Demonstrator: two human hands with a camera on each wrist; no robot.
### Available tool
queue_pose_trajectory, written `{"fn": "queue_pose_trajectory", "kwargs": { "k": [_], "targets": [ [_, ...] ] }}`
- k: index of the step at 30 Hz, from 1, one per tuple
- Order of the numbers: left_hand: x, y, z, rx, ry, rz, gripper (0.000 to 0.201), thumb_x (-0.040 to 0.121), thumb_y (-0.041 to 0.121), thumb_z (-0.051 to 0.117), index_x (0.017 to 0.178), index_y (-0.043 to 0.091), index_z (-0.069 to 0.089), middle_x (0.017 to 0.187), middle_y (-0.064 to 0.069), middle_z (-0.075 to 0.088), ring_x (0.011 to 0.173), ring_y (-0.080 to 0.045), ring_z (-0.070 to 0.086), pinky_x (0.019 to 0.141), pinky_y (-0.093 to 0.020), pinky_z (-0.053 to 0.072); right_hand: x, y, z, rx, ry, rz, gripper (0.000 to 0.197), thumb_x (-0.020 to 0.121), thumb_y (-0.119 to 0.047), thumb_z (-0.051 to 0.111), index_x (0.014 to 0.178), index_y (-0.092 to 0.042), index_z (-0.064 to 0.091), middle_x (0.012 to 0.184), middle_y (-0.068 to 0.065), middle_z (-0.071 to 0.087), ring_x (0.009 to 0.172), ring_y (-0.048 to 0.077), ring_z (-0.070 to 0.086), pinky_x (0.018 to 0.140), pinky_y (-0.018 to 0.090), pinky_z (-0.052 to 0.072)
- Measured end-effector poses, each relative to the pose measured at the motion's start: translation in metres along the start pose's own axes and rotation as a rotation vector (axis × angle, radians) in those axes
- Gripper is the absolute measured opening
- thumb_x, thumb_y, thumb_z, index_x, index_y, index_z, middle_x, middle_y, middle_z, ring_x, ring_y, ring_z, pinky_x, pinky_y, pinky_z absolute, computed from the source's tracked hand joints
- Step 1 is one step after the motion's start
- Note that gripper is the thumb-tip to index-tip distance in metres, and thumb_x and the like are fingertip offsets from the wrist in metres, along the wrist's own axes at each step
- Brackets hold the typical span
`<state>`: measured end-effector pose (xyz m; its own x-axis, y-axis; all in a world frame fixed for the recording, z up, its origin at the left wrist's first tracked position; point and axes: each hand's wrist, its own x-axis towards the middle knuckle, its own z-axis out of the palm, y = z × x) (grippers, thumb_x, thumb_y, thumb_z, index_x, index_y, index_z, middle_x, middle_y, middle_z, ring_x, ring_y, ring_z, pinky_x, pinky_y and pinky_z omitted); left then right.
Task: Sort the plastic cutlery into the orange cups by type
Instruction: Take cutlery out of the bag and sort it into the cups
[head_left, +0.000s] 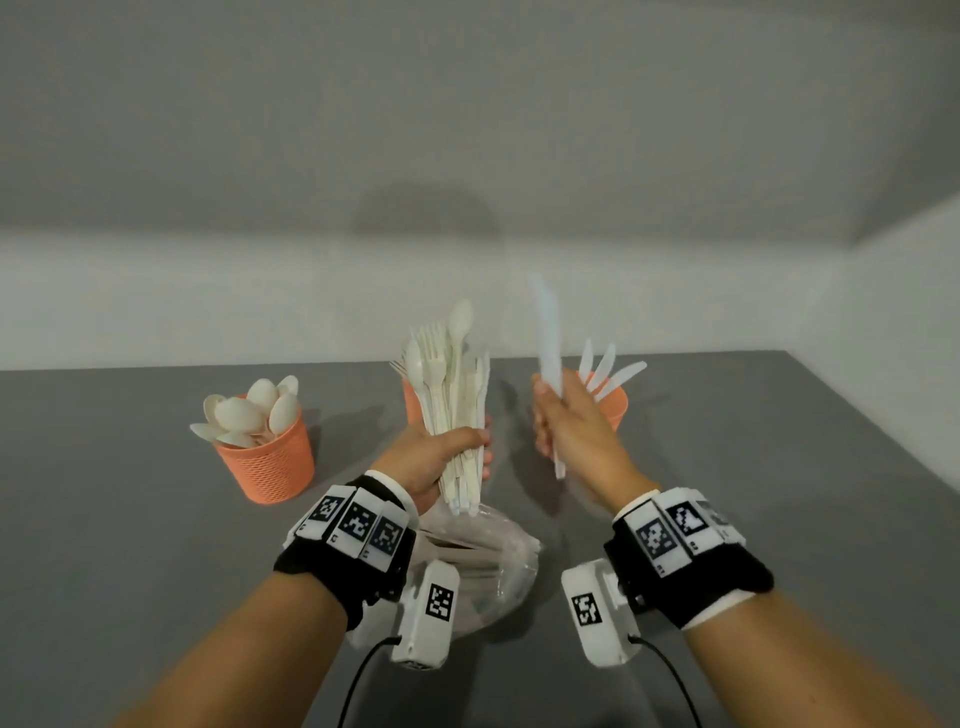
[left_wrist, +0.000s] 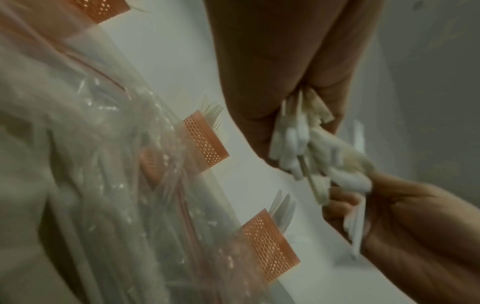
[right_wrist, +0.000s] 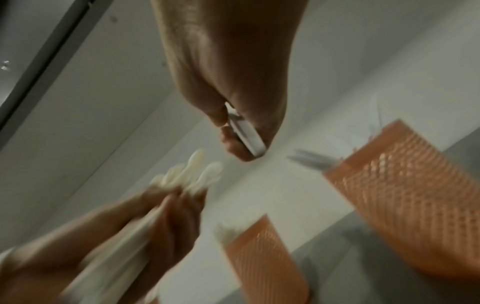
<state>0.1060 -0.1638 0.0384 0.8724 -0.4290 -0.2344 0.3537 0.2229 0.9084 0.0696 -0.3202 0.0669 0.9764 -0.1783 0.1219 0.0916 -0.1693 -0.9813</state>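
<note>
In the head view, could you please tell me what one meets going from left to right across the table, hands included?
Cup of spoons → left hand gripping a mixed bundle of cutlery → right hand holding a single knife → cup of knives.

grey table (head_left: 779, 467), three orange cups (head_left: 267, 465), plastic bag (head_left: 511, 566)
</note>
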Motion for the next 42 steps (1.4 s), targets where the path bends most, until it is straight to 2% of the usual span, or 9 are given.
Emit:
{"fn": "queue_pose_trajectory", "kwargs": {
  "k": [7, 14, 17, 21, 24, 26, 31, 39, 42],
  "targets": [
    [0.002, -0.010, 0.009, -0.040, -0.009, 0.006, 0.022, 0.088, -0.001, 0.049, 0.108, 0.009, 0.052, 0.074, -0.007, 0.069, 0.060, -0.017, 0.066, 0.057, -0.029, 0.057, 0.055, 0.001, -0.063, -0.115, 0.286, -0.200, 0.008, 0.101, -0.017, 0.033, 0.102, -0.013, 0.040, 0.082, -0.008, 0.052, 0.077, -0.003, 0.052, 0.061, -0.001, 0.041],
    [-0.004, -0.007, 0.012, -0.089, -0.075, 0.007, 0.024, 0.083, 0.000, 0.054, 0.105, 0.011, 0.058, 0.081, -0.007, 0.073, 0.066, -0.019, 0.069, 0.061, -0.031, 0.058, 0.077, 0.050, -0.067, -0.211, 0.176, 0.032, 0.022, 0.095, -0.017, 0.046, 0.117, -0.013, 0.044, 0.104, -0.001, 0.052, 0.100, 0.018, 0.052, 0.085, 0.028, 0.043],
    [-0.003, -0.006, 0.012, -0.111, -0.063, 0.008, 0.033, 0.071, 0.007, 0.057, 0.103, 0.012, 0.061, 0.081, -0.006, 0.072, 0.069, -0.019, 0.069, 0.062, -0.032, 0.058, 0.073, 0.042, -0.061, -0.360, 0.314, -0.180, 0.044, 0.089, -0.007, 0.055, 0.130, -0.005, 0.041, 0.122, 0.010, 0.044, 0.113, 0.016, 0.044, 0.098, 0.023, 0.034],
    [-0.002, -0.003, 0.013, -0.107, -0.048, 0.029, 0.025, 0.089, -0.001, 0.048, 0.107, 0.013, 0.058, 0.082, -0.004, 0.074, 0.070, -0.019, 0.071, 0.063, -0.030, 0.059, 0.048, 0.012, -0.033, -0.389, 0.164, -0.410, 0.025, 0.088, -0.011, 0.060, 0.112, -0.007, 0.060, 0.106, 0.003, 0.048, 0.096, 0.010, 0.050, 0.084, 0.014, 0.038],
    [-0.003, 0.001, 0.017, -0.084, -0.089, 0.041, 0.031, 0.092, -0.002, 0.042, 0.120, 0.009, 0.052, 0.090, -0.008, 0.073, 0.074, -0.022, 0.072, 0.065, -0.031, 0.060, 0.029, 0.003, -0.004, -0.369, -0.307, -0.144, 0.016, 0.091, -0.024, 0.057, 0.100, -0.015, 0.067, 0.100, 0.009, 0.059, 0.093, 0.014, 0.057, 0.084, 0.015, 0.042],
    [-0.005, 0.003, 0.019, -0.074, -0.119, 0.054, 0.034, 0.092, -0.003, 0.040, 0.123, 0.005, 0.049, 0.094, -0.013, 0.071, 0.074, -0.025, 0.072, 0.067, -0.034, 0.059, 0.022, 0.004, 0.007, -0.178, -0.408, 0.031, 0.014, 0.093, -0.024, 0.053, 0.099, -0.019, 0.065, 0.101, 0.010, 0.065, 0.094, 0.021, 0.064, 0.085, 0.028, 0.050],
    [-0.007, 0.005, 0.013, -0.068, -0.146, 0.067, 0.031, 0.092, -0.003, 0.037, 0.117, 0.006, 0.053, 0.084, -0.014, 0.074, 0.074, -0.025, 0.072, 0.064, -0.033, 0.060, 0.020, 0.002, 0.015, 0.146, -0.408, 0.185, 0.022, 0.096, -0.019, 0.049, 0.110, -0.010, 0.062, 0.098, 0.010, 0.069, 0.080, 0.018, 0.066, 0.053, 0.018, 0.050],
    [-0.005, 0.006, 0.006, -0.029, -0.116, 0.028, 0.026, 0.093, 0.007, 0.046, 0.115, -0.002, 0.056, 0.087, -0.013, 0.071, 0.074, -0.018, 0.072, 0.063, -0.033, 0.060, 0.019, 0.001, 0.015, 0.082, -0.264, 0.079, 0.020, 0.092, -0.017, 0.056, 0.075, -0.017, 0.066, 0.057, -0.010, 0.065, 0.055, 0.003, 0.061, 0.055, 0.016, 0.049],
    [-0.007, 0.006, 0.006, -0.004, -0.140, 0.061, 0.038, 0.089, 0.012, 0.057, 0.124, 0.002, 0.051, 0.092, -0.013, 0.066, 0.072, -0.015, 0.070, 0.060, -0.027, 0.057, 0.018, 0.000, 0.016, 0.065, -0.239, 0.091, 0.007, 0.087, -0.011, 0.062, 0.081, -0.009, 0.065, 0.057, -0.003, 0.063, 0.046, 0.007, 0.056, 0.048, 0.021, 0.048]
  ]
}}
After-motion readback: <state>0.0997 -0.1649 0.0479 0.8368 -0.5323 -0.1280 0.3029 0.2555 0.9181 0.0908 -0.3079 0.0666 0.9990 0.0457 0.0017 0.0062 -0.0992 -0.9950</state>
